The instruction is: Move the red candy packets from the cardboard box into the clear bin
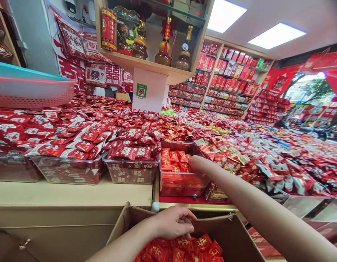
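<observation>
My left hand (176, 222) hovers above an open cardboard box (234, 233), its fingers loosely bent and apart with nothing visible in them. Inside that box lie many small red packets (177, 254) with gold lettering. My right hand (196, 163) reaches over the right side of a clear plastic bin (181, 183); its fingers are hidden behind the wrist. Rows of similar red packets (173, 156) fill the bin, close beside that hand.
More clear bins of wrapped sweets (130, 153) stand to the left on the ledge (75, 194). Loose packets (266, 156) spread across the right side. A glass cabinet (149, 63) overhangs the display, and a pink basket (34, 91) sits at far left.
</observation>
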